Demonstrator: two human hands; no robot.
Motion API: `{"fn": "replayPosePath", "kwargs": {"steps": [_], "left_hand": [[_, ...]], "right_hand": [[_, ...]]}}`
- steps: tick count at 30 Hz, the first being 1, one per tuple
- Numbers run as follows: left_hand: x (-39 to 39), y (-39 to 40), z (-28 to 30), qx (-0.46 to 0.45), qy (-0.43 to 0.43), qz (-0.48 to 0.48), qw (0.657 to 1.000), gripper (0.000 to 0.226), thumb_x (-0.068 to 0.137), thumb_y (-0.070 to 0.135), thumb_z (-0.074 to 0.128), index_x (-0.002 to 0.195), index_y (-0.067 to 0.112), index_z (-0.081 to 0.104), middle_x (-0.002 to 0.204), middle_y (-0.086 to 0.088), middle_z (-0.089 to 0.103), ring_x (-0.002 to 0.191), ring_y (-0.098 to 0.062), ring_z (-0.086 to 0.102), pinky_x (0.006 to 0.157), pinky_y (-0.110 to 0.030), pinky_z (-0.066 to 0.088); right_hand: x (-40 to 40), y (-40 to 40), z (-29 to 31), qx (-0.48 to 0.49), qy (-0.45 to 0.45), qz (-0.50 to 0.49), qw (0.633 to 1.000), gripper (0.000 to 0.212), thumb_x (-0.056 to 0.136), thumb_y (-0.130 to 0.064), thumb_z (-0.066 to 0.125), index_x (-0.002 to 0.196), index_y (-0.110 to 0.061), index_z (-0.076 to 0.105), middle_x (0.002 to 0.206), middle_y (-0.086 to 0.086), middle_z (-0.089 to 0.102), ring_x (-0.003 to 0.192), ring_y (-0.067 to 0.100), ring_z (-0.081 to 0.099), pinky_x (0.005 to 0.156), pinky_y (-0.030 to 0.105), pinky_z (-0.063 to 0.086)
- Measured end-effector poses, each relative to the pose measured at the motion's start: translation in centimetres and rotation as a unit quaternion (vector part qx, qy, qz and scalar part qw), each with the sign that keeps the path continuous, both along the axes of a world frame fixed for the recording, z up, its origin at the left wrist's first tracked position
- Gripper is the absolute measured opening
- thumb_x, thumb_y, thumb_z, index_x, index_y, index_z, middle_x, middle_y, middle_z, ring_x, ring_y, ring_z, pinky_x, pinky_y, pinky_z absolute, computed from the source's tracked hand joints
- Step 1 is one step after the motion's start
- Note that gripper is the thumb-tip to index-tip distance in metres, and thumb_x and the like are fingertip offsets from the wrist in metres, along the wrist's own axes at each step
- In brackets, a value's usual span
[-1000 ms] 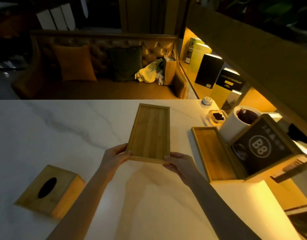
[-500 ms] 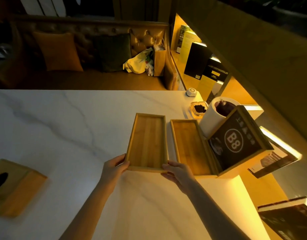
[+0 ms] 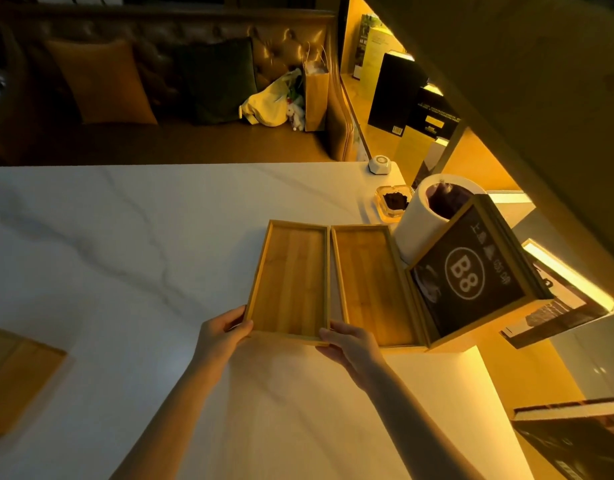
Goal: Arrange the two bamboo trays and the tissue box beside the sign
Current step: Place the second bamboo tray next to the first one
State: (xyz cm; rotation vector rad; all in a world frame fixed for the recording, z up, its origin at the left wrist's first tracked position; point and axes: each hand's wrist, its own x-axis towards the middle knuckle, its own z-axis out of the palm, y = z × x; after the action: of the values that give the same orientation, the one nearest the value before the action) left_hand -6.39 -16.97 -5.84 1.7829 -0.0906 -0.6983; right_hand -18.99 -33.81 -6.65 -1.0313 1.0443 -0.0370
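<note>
Only the head cam here, looking down at a white marble table (image 3: 125,254) in dim yellow light.

Both hands are on the near short end of the left bamboo tray (image 3: 290,280). The left hand (image 3: 222,332) pinches the near-left corner, thumb on top of the rim, and the right hand (image 3: 350,344) pinches the near-right corner the same way, so both are closed on that tray. It looks flat on the table, or very close to it; I can't tell if it's fully set down.

The second bamboo tray (image 3: 371,285) lies just to its right, long sides parallel and touching or nearly so. Its far-right side is tucked against the B8 sign (image 3: 466,275), a wood-framed black board leaning at a tilt, with a white cylindrical bin (image 3: 416,226) behind it and a small glass ashtray (image 3: 392,200) beyond that.

The tissue box (image 3: 18,375) is way off at the left edge of the table, well apart from everything and partly cut off by the frame.

Progress-wise I'd call it about two thirds: both trays are lined up next to the sign, maybe a final nudge and let go. What's left is fetching the tissue box and parking it beside the trays.
</note>
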Motion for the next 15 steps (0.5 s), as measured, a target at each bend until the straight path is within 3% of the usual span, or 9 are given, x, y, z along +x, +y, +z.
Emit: {"fn": "replayPosePath", "kwargs": {"steps": [8, 15], "left_hand": [[0.0, -0.2, -1.2, 0.023, -0.005, -0.010, 1.000, 0.037, 0.082, 0.003, 0.058, 0.119, 0.005, 0.055, 0.100, -0.001, 0.065, 0.104, -0.025, 0.060, 0.096, -0.041, 0.048], [-0.1, -0.5, -1.6, 0.043, -0.026, -0.024, 0.998, 0.038, 0.083, 0.002, 0.057, 0.120, 0.006, 0.053, 0.118, -0.011, 0.062, 0.107, -0.024, 0.058, 0.098, -0.038, 0.046]], "right_hand": [[0.0, -0.1, -0.7, -0.023, 0.017, 0.009, 1.000, 0.026, 0.080, -0.004, 0.066, 0.105, -0.001, 0.063, 0.090, 0.004, 0.059, 0.095, 0.026, 0.063, 0.068, 0.026, 0.056], [0.0, 0.0, -1.4, -0.071, 0.036, 0.020, 0.997, 0.026, 0.080, -0.005, 0.065, 0.106, 0.000, 0.063, 0.086, 0.005, 0.059, 0.091, 0.024, 0.062, 0.071, 0.027, 0.055]]}}
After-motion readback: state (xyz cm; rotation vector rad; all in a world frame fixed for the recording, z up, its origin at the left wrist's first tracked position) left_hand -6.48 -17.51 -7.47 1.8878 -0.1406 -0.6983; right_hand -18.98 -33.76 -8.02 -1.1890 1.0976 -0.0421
